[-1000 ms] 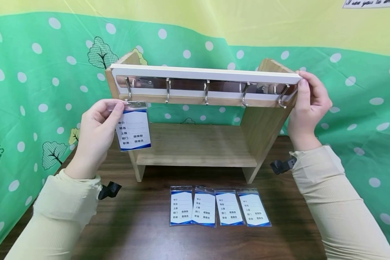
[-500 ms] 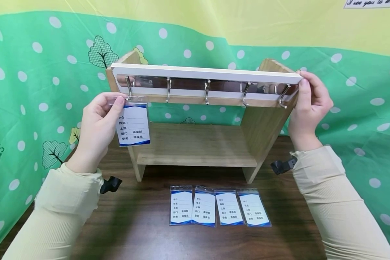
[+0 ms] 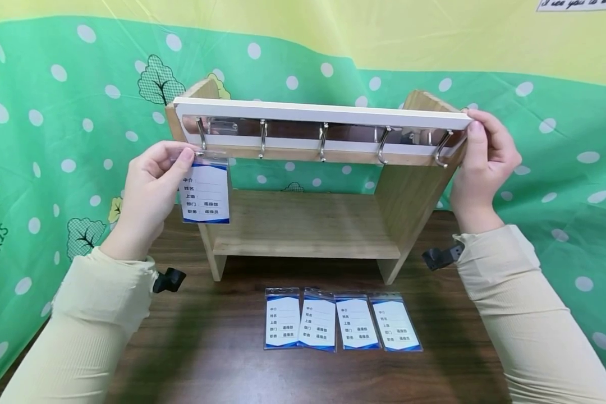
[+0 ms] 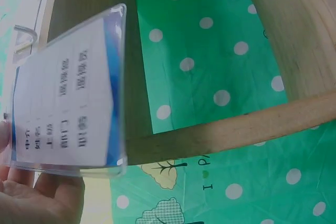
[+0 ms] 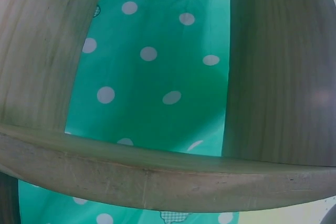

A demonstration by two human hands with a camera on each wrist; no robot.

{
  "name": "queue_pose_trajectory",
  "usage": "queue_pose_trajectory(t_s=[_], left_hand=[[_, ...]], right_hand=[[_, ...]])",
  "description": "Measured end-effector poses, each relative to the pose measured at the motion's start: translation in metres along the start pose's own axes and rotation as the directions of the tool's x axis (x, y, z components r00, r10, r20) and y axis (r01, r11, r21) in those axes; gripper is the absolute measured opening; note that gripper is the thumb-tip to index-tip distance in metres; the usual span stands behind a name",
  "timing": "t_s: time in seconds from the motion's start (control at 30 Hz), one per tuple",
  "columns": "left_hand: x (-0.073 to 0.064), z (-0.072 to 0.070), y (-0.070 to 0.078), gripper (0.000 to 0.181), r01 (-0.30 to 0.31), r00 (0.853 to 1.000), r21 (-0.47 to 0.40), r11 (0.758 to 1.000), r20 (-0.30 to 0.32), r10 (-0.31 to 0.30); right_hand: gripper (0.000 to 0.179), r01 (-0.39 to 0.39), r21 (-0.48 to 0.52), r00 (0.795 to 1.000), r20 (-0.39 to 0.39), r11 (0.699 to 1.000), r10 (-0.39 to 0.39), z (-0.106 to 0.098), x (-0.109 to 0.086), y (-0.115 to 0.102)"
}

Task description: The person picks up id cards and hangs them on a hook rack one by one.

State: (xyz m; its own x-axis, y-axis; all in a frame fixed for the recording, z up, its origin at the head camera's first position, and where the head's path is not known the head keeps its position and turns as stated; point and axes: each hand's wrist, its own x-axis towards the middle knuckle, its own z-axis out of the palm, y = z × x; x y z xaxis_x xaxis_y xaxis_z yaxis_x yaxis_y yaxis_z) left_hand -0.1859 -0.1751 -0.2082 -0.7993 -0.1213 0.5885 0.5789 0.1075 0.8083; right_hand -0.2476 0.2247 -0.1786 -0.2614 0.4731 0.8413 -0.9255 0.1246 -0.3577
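Observation:
A wooden rack (image 3: 303, 224) stands on the table, with a white rail (image 3: 318, 115) across its top carrying several metal hooks (image 3: 322, 141). My left hand (image 3: 154, 188) pinches a clear badge holder (image 3: 205, 191) by its top edge, right at the leftmost hook (image 3: 200, 137). The left wrist view shows that badge holder (image 4: 68, 108) close up, printed in blue and white, with my palm (image 4: 42, 198) below it. My right hand (image 3: 482, 163) grips the right end of the rail. Several more badge holders (image 3: 340, 320) lie in a row on the table in front of the rack.
The dark wooden table (image 3: 222, 359) reaches toward me. A green dotted cloth (image 3: 45, 140) hangs behind and at both sides. The right wrist view shows only the rack's boards (image 5: 157, 177) and that cloth (image 5: 152, 66).
My left hand has lifted the badge holder a little and brought its top edge up to the leftmost hook. The right hand has stayed on the rail's end.

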Motion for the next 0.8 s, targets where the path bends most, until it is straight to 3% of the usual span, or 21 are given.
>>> queue_pose_trajectory(t_s=[0.27,0.53,0.8], left_hand=[[0.0015,-0.0016,0.0005,0.015,-0.01,1.0,0.015,1.0,0.002,0.01],[0.0028,-0.0029,0.0005,0.016,-0.032,0.999,0.126,0.992,0.034,0.028],[0.0067,-0.0024,0.0004,0.012,-0.07,0.997,0.089,0.994,0.041,0.066]], right_hand=[[0.016,-0.006,-0.012,1.0,0.004,1.0,0.006,0.0,0.0007,-0.0006],[0.016,-0.02,0.034,1.0,0.002,0.999,0.02,0.0006,0.0015,0.0001],[0.015,-0.038,0.058,0.999,0.002,0.998,0.038,-0.0014,0.0024,0.0061]])
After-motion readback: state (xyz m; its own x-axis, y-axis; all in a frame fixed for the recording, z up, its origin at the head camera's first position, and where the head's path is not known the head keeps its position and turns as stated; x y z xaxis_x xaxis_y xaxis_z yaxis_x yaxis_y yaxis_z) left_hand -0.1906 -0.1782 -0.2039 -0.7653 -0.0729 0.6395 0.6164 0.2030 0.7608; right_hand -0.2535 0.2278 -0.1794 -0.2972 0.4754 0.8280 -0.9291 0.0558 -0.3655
